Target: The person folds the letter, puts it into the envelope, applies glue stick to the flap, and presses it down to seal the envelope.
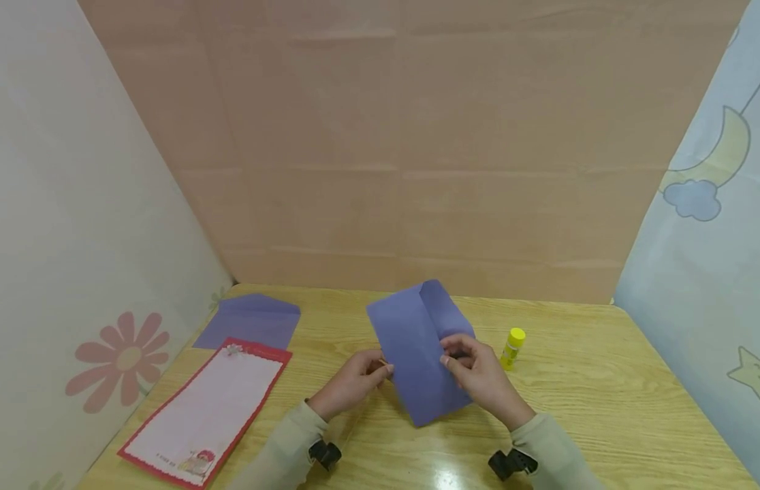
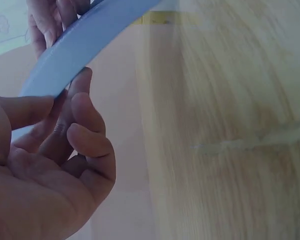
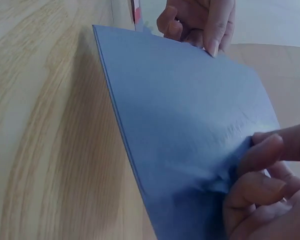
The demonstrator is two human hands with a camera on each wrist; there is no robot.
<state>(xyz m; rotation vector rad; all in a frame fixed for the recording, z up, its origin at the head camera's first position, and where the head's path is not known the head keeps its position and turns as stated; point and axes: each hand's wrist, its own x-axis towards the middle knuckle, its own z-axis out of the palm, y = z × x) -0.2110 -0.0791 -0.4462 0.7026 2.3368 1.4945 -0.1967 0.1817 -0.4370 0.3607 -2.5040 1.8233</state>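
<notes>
Both hands hold a purple paper envelope (image 1: 410, 340) tilted above the table, its flap (image 1: 444, 306) folded along the right side in the head view. My left hand (image 1: 358, 381) pinches its left edge between thumb and fingers. On the other side my right hand (image 1: 478, 371) grips the flap side. In the right wrist view the envelope (image 3: 180, 105) shows creases beside the right fingers (image 3: 260, 155). Seen from the left wrist, the envelope (image 2: 90, 47) bows in a curve, with the left thumb (image 2: 32, 110) against its edge.
A yellow glue stick (image 1: 513, 347) stands right of the right hand. At the left lie another purple envelope (image 1: 254, 327) and a red-bordered sheet of letter paper (image 1: 202, 415) that overlaps its lower corner. Covered walls enclose the wooden table (image 1: 600, 408) at back and sides.
</notes>
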